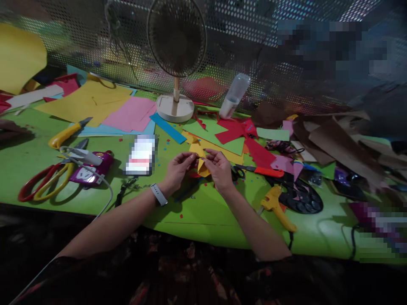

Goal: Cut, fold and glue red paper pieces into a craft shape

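Observation:
Between my hands is a folded yellow piece [204, 170] that looks like paper or felt, held just above the green table. My left hand [180, 168], with a watch on its wrist, is closed in a pinch at the piece's left edge. From the other side, the thumb and fingers of my right hand [220, 170] pinch it too. Behind it lie yellow and light green sheets [210, 134]. Black-handled scissors [238, 171] and an orange-handled cutter [269, 171] rest just right of my right hand. Small red and blue scraps are scattered around.
A desk fan [176, 106] and a clear bottle [235, 95] stand at the back. On the left are large scissors [51, 182], a yellow cutter [66, 133], a purple device [90, 169] and a phone [140, 154]. A yellow glue gun [275, 203] lies right, beside a black palette [305, 199].

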The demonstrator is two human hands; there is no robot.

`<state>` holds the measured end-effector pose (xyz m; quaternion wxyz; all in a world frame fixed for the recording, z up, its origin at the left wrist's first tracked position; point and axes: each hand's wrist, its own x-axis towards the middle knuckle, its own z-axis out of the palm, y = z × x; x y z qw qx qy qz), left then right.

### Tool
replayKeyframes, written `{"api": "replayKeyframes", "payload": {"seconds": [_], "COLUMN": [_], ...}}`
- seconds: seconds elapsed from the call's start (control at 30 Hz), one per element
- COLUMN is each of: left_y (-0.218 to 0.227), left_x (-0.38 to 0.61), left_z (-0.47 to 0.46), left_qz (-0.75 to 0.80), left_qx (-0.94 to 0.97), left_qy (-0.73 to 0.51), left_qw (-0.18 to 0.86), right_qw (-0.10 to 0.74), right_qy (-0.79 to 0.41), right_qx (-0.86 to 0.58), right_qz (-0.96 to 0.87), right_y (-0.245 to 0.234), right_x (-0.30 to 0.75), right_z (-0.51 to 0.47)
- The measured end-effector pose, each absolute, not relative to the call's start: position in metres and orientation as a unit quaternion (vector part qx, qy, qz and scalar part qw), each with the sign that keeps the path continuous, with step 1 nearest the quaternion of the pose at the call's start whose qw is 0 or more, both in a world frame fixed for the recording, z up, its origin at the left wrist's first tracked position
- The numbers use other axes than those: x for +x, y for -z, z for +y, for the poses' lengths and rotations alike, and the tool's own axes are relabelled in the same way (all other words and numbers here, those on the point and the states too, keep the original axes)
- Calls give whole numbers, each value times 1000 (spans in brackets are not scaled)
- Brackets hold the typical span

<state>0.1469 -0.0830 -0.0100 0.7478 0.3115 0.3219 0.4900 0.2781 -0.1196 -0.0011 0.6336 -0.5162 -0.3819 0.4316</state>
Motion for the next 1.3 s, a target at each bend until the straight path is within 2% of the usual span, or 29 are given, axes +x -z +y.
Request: {"api": "replayKeyframes", "payload": {"seconds": [0.67, 1.3], "left_y": [10, 15], "left_x": [150, 150], "left_z": [-86, -86], "left_qz": [338, 345], "left_qx": [379, 292], "left_qy": [-532, -522], "left_qw": [678, 723], "right_qw": [638, 642], "right_qy": [-402, -405], "right_qx": [-528, -524], "right_qz": [-391, -387], "right_y": [4, 5], "right_x": [271, 270], "right_z": [-121, -121]}}
